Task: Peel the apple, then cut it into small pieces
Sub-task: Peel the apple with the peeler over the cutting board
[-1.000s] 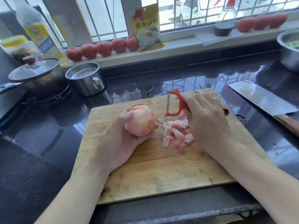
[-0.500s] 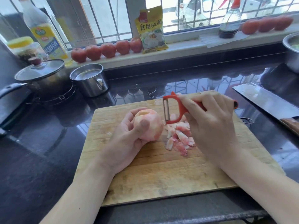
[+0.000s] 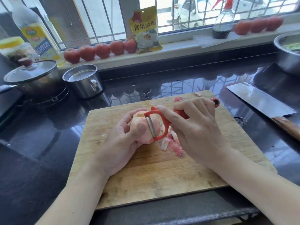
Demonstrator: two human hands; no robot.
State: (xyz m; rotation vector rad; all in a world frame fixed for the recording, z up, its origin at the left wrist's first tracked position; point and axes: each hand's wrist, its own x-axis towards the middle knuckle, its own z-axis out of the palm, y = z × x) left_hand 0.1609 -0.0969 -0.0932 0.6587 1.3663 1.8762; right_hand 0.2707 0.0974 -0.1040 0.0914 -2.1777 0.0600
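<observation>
The red peeler (image 3: 158, 123), lifted clear of the fruit a moment ago, now lies with its blade against the apple (image 3: 142, 125) at the frame's centre, so another peeling stroke seems to be starting. The left hand (image 3: 123, 140) cups the mostly bare apple above the cutting board (image 3: 162, 176), fingers curled round it. The right hand (image 3: 194, 127) grips the peeler's handle. Peelings (image 3: 172, 143) lie beside them; the cleaver (image 3: 259, 101) waits unused at right.

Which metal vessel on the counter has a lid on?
The pot on the stove, far left: it wears a glass lid with a dark knob. The steel cup beside it and the steel bowl at far right are open-topped.
</observation>
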